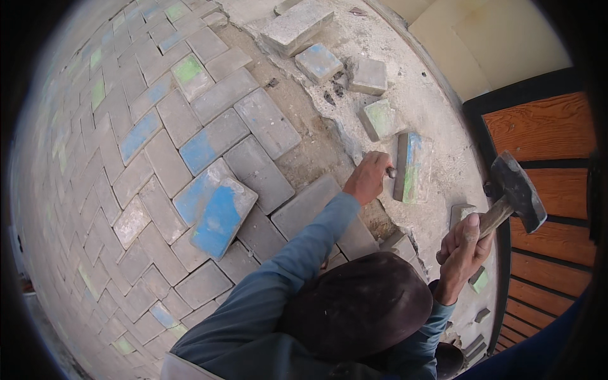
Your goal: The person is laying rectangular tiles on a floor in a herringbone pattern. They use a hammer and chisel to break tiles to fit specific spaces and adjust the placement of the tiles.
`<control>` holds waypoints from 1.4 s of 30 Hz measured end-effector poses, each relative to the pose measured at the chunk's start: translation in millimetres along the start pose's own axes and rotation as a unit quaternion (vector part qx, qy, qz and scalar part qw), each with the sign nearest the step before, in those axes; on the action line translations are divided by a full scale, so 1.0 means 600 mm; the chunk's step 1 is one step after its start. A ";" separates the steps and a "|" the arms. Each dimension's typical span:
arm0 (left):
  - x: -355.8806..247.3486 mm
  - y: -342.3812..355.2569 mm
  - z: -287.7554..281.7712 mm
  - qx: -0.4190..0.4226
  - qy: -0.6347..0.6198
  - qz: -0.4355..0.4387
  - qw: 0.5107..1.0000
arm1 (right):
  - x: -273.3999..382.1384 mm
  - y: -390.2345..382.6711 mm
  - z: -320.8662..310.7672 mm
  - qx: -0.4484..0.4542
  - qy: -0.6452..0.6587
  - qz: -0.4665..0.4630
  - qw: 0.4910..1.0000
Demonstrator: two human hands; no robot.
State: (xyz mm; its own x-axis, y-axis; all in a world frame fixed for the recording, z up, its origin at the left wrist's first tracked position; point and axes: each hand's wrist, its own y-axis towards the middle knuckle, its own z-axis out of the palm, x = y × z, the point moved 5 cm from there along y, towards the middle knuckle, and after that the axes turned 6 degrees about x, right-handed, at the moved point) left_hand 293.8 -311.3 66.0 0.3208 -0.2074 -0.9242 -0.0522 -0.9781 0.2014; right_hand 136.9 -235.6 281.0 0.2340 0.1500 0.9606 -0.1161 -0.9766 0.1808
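Observation:
My left hand (368,174) is closed around a slim metal tool (391,171), probably a chisel, mostly hidden by my fingers, at the broken edge of the concrete strip (345,130). Just right of it lies a paver with blue and green paint (411,170). My right hand (462,250) grips the wooden handle of a hammer (517,190), its dark metal head raised over the right side. Below my left hand, bare sandy bedding (380,218) shows beside grey pavers (304,209). A loose blue-painted paver (221,218) lies on the paving to the left.
Herringbone paving (126,209) covers the left side. Loose blocks (367,76) sit along the concrete at the top. A black-framed wooden slatted gate (544,247) and a cream wall (487,31) run along the right. My dark knee or clothing (354,304) fills the lower middle.

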 end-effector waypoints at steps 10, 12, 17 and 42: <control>-0.022 0.016 0.008 -0.019 -0.030 -0.001 0.999 | -0.193 -0.045 0.027 0.079 -0.203 -0.047 0.975; -0.009 0.007 0.017 -0.031 0.003 0.032 0.999 | -0.239 -0.059 0.033 0.156 -0.228 0.080 0.958; 0.004 0.004 0.013 -0.053 -0.029 0.020 0.998 | -0.081 -0.046 0.026 0.048 -0.042 0.137 0.988; 0.046 -0.051 0.011 -0.066 0.056 0.052 0.995 | -0.086 -0.035 0.024 0.022 0.005 0.106 0.994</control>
State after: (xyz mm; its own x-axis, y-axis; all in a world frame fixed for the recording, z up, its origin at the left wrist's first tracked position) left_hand 298.2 -287.3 32.2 0.4244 -0.2974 -0.8552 0.0309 -0.9392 0.3420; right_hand 141.4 -224.9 224.3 0.1986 -0.0592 0.9783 -0.1190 -0.9922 -0.0358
